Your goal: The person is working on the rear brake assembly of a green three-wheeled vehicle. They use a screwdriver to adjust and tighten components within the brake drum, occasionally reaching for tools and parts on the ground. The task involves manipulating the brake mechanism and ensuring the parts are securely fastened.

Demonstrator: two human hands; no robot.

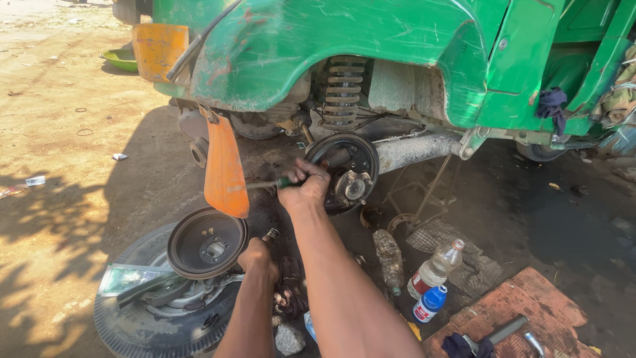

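Tool: green-handled screwdriver with a thin metal shaft point(268, 185), long axis near level, tip pointing left toward the orange mudflap point(224, 169).
Right hand: right hand point(303, 187) clenched on the handle, just left of the round black brake backplate point(344, 172); nearer arm to the hub.
Left hand: left hand point(258, 260) low beside the removed dark brake drum point(207, 242); seems closed on a small dark part, hard to tell.
Surface: oily dirt ground point(530, 212).
Room: tight under the green vehicle body point(298, 46); loose tyre point(152, 318) and plastic bottles point(434, 268) close by.
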